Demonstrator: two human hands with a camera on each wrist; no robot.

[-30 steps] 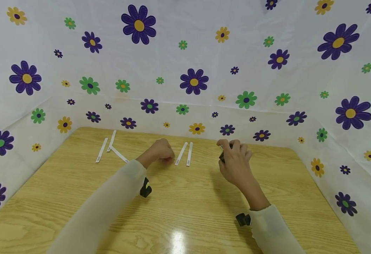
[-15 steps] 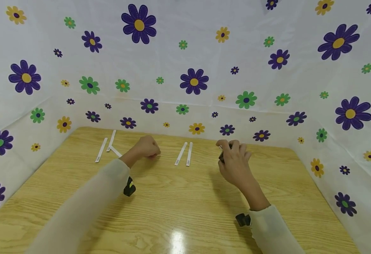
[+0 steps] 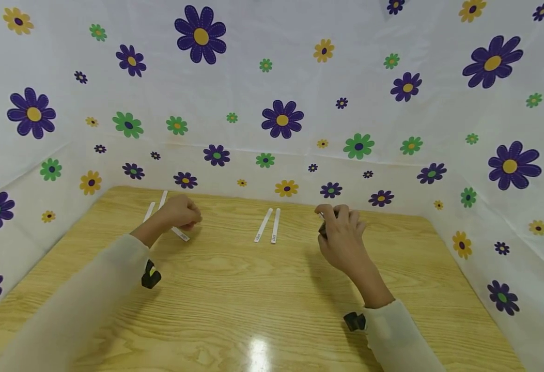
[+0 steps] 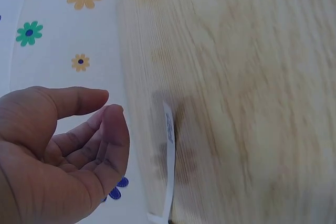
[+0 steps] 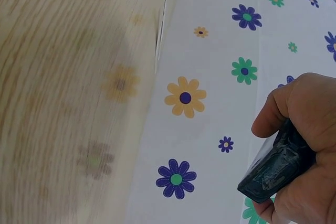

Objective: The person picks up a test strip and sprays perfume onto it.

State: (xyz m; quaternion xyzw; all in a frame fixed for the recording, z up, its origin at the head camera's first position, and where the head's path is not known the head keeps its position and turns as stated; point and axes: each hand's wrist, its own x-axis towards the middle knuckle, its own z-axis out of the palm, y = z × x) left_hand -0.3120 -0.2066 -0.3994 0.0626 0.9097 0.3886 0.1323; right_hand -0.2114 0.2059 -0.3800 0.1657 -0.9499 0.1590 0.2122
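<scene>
My left hand [image 3: 175,213] hovers over the back left of the table, fingers loosely curled. In the left wrist view its thumb and fingertips stand a little apart, with nothing between them. A white paper strip [image 4: 170,153] with small dark lettering at one end lies just beyond the fingers. Two more strips lie by this hand, one paper strip [image 3: 149,211] partly behind the wrist and another paper strip [image 3: 164,198] behind the hand. My right hand [image 3: 343,237] grips a dark, box-shaped object [image 5: 275,169] with a shiny, scuffed face; its kind cannot be made out.
Two more labelled strips, a slanted strip [image 3: 263,226] and a straighter strip [image 3: 275,226], lie side by side between my hands. The wooden table [image 3: 234,305] meets a white flower-printed cloth [image 3: 244,129] at its back and sides.
My left hand has moved left, away from the strip pair and over to the left group of strips. My right hand stays in place with the dark object. The strips have not moved.
</scene>
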